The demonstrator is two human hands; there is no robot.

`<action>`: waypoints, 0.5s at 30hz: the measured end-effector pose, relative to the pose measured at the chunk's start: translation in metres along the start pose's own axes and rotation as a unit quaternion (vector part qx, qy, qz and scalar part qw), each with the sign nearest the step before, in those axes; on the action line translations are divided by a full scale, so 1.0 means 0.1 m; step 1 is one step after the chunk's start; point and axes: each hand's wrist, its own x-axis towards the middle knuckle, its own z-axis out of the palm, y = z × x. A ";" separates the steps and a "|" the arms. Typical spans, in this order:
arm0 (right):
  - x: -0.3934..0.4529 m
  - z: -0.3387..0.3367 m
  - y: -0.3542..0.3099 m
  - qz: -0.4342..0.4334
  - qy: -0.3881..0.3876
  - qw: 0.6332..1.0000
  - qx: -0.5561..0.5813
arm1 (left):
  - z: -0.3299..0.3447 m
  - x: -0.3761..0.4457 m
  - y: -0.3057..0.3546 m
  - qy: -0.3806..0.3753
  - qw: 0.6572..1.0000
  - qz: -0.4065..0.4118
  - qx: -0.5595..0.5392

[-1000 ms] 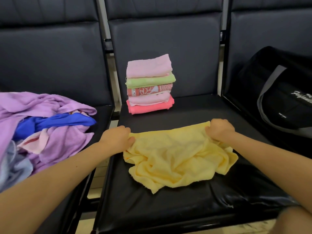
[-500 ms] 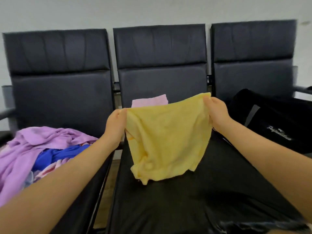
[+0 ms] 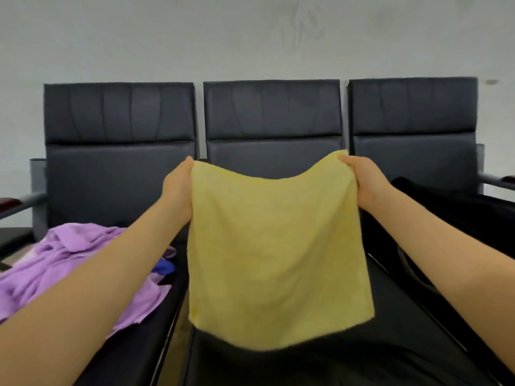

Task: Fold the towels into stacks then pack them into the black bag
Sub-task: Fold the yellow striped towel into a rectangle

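A yellow towel hangs flat and spread out in the air above the middle seat. My left hand pinches its top left corner and my right hand pinches its top right corner. The towel hides the folded stack behind it. On the right seat, the black bag shows partly behind my right forearm. A heap of unfolded purple and blue towels lies on the left seat.
Three black padded chairs stand in a row against a pale wall. An armrest sticks out at the far left and another armrest at the far right.
Both hands have lifted the yellow towel off the middle seat and pulled it out flat. The view has tilted upward, and the folded stack is now hidden behind the towel.
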 end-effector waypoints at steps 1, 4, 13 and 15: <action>0.03 -0.05 0.02 0.023 -0.005 1.000 -0.002 | -0.02 -0.03 0.01 -0.021 0.999 -0.044 -0.017; 0.12 -0.23 0.21 0.073 0.020 0.995 -0.072 | -0.15 -0.02 -0.19 -0.071 0.985 -0.117 0.108; 0.01 -0.70 1.65 0.111 0.069 0.920 -0.369 | -0.53 0.06 -1.45 -0.119 0.853 -0.074 0.502; -0.03 -0.71 1.83 0.115 0.085 0.918 -0.370 | -0.58 0.07 -1.55 -0.104 0.844 -0.056 0.524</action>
